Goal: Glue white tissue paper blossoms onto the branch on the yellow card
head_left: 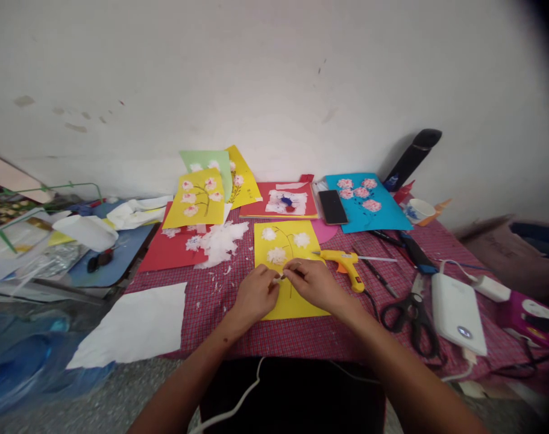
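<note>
A yellow sheet of paper (308, 304) lies in front of me, with a drawn curved stem and several white tissue flowers (276, 255) on it. Over its lower part my left hand (257, 292) and my right hand (313, 280) meet, fingertips pinched together. Between them shows a small whitish bit (279, 279), too small to name for certain. Just right of the sheet rests a yellow glue gun (344, 262), a white glue stick reaching out of its back. Torn white tissue paper (224, 241) lies to the left.
At the back are finished-looking flower pictures, including a blue sheet (371, 220), and a phone (332, 207). Black scissors (412, 316), a white power bank (459, 313) and cables occupy the right. A white paper sheet (136, 325) overhangs the table's left front edge.
</note>
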`<act>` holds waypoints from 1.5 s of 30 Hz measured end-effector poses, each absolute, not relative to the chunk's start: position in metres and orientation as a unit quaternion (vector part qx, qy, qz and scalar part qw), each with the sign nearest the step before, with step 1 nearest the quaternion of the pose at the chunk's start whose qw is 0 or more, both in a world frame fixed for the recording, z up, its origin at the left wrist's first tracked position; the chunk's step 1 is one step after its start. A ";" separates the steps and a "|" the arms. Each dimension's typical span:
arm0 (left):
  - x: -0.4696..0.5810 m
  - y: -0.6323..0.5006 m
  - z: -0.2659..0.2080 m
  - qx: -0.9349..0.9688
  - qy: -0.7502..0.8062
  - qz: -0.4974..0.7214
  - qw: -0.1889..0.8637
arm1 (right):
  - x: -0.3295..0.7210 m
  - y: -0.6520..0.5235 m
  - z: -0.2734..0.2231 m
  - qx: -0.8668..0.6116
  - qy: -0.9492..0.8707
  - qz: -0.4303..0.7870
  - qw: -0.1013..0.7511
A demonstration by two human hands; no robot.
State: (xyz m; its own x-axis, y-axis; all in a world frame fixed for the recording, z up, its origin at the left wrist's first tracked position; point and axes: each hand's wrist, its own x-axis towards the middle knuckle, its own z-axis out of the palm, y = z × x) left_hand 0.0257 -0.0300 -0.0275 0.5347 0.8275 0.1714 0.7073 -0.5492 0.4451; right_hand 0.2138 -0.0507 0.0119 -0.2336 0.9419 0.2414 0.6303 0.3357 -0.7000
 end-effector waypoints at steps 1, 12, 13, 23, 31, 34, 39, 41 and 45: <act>0.026 -0.030 -0.027 0.860 0.447 0.184 0.163 | 0.214 -0.051 0.012 -0.524 -0.750 0.239 0.326; 0.025 -0.031 -0.027 0.855 0.453 0.182 0.176 | 0.215 -0.055 0.018 -0.530 -0.749 0.236 0.322; 0.025 -0.031 -0.027 0.854 0.453 0.183 0.176 | 0.215 -0.056 0.019 -0.531 -0.747 0.234 0.324; 0.018 -0.034 -0.025 0.844 0.443 0.222 0.204 | 0.220 -0.064 0.028 -0.547 -0.716 0.213 0.378; -0.017 -0.065 -0.012 0.816 0.466 0.245 0.239 | 0.219 -0.098 0.013 -0.546 -0.574 0.324 0.516; -0.053 -0.055 -0.012 0.798 0.517 0.236 0.201 | 0.211 -0.120 -0.011 -0.536 -0.502 0.385 0.560; -0.106 -0.012 -0.013 0.732 0.628 0.252 0.082 | 0.202 -0.138 -0.044 -0.534 -0.427 0.423 0.595; -0.108 0.001 -0.013 0.741 0.628 0.234 0.048 | 0.202 -0.139 -0.049 -0.534 -0.414 0.420 0.606; -0.088 0.017 -0.012 0.799 0.577 0.167 -0.004 | 0.204 -0.137 -0.050 -0.535 -0.419 0.423 0.600</act>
